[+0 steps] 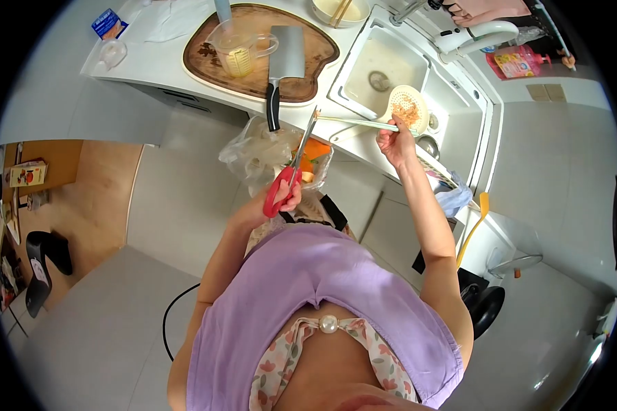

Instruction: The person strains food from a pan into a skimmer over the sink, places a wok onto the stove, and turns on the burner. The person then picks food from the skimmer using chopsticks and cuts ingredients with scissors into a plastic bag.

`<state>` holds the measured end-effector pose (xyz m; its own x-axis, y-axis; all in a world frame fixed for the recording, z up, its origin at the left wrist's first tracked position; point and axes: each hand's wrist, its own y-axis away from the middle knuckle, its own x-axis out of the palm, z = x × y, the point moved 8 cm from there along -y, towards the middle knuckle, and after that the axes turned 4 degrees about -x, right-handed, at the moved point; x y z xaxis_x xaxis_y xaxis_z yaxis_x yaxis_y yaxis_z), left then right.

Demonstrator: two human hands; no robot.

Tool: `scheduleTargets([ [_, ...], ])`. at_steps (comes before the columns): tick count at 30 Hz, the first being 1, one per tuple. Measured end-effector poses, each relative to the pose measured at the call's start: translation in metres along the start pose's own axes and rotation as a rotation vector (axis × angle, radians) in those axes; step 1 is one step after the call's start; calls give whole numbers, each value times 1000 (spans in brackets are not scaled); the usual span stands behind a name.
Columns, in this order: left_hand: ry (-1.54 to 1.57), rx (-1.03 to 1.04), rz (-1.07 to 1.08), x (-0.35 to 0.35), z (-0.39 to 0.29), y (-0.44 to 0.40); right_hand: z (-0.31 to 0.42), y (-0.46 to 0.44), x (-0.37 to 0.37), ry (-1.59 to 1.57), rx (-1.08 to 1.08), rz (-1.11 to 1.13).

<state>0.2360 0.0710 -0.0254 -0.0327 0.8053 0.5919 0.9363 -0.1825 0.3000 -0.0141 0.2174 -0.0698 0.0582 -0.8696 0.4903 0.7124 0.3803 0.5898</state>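
Note:
My left hand (285,197) is closed around the red handles of a pair of scissors (301,151), whose blades point up toward the counter edge. In my right hand (396,142) is a pair of pale green chopsticks (360,122), held nearly level. Their tips meet the scissor tips, where a small orange-brown bit (317,115) shows; its kind is too small to tell. Just beyond my right hand, a cream strainer ladle (395,96) holds small orange-brown pieces (406,109) at the sink's edge. Below the scissors hangs a plastic-lined bin (325,168) with orange scraps.
A wooden cutting board (206,31) carries a cleaver (287,55) and a clear measuring cup (238,51) with yellowish contents. The cleaver's handle juts over the counter edge. Right of the board is a white sink (370,68) with a faucet (473,38). A bowl (356,15) stands behind.

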Motion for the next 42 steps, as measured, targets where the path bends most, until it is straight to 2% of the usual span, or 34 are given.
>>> scheduleTargets([
  [13,62,43,18,-13,7,20,-26,22,4,-10,9,-55],
  [42,-31,-94,-56,-26,21,32,-32,36,-12,93,5,-151],
])
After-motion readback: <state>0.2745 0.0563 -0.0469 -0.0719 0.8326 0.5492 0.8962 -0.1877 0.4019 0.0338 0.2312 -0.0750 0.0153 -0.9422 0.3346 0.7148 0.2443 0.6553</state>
